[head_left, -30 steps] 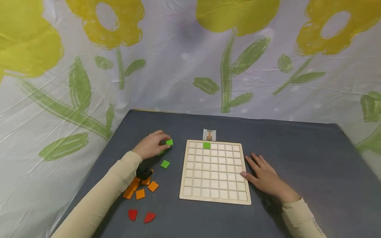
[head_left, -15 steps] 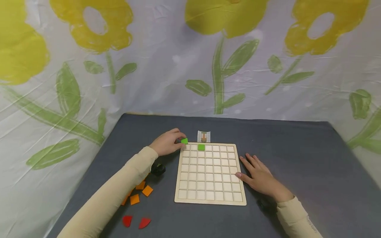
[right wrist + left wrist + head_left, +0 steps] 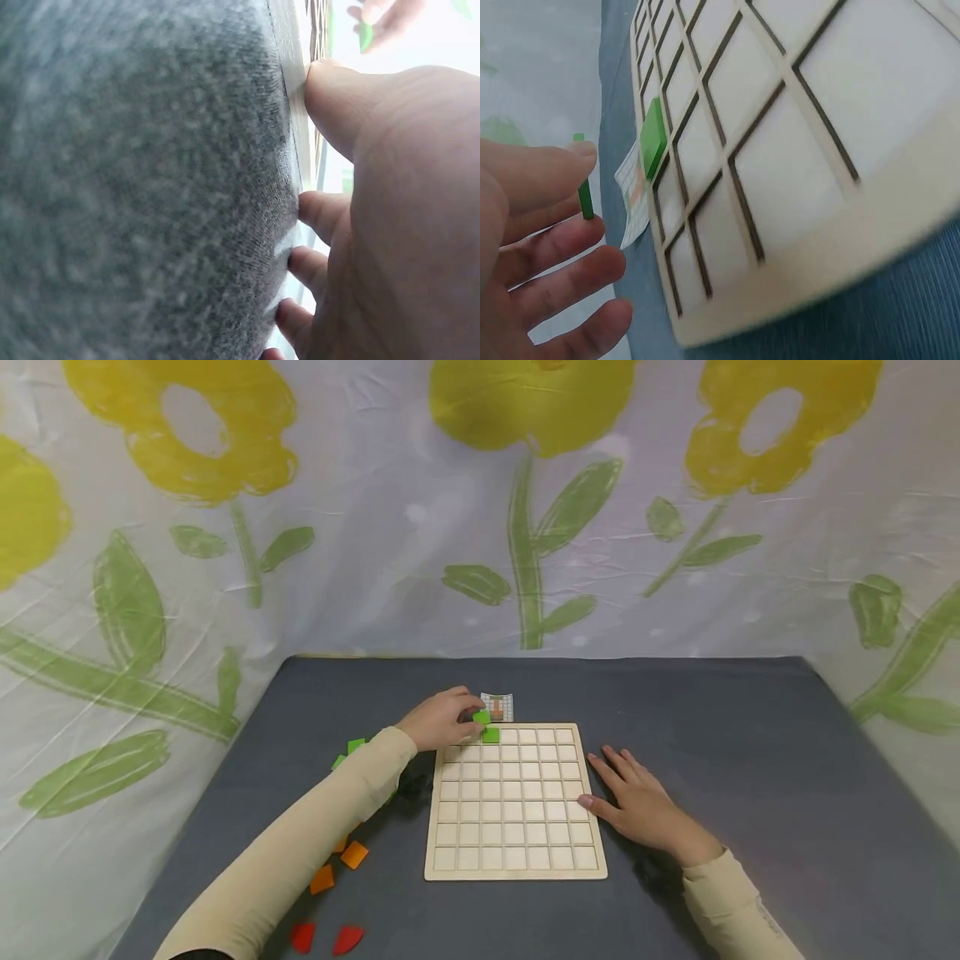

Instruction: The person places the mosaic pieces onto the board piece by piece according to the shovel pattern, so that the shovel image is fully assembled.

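My left hand (image 3: 441,720) pinches a green square tile (image 3: 482,717) over the far edge of the wooden grid board (image 3: 517,874). In the left wrist view the thumb and a finger hold this tile (image 3: 585,184) on edge, apart from the board. Another green tile (image 3: 491,735) lies in a cell of the board's far row, just below the held one in the head view. My right hand (image 3: 645,810) rests at the board's right side, fingers spread on the dark cloth. Its thumb (image 3: 341,105) touches the board's edge.
A small printed grid card (image 3: 501,708) lies behind the board. Left of the board are orange tiles (image 3: 354,855), two red rounded pieces (image 3: 348,939) and loose green tiles (image 3: 356,746), some partly hidden by the left sleeve (image 3: 300,835). A flower-patterned curtain (image 3: 360,568) hangs behind the table.
My left hand has carried the green tile rightward from the loose pieces to the board's far edge. The right hand stays at the board's side. The head view has shifted slightly.
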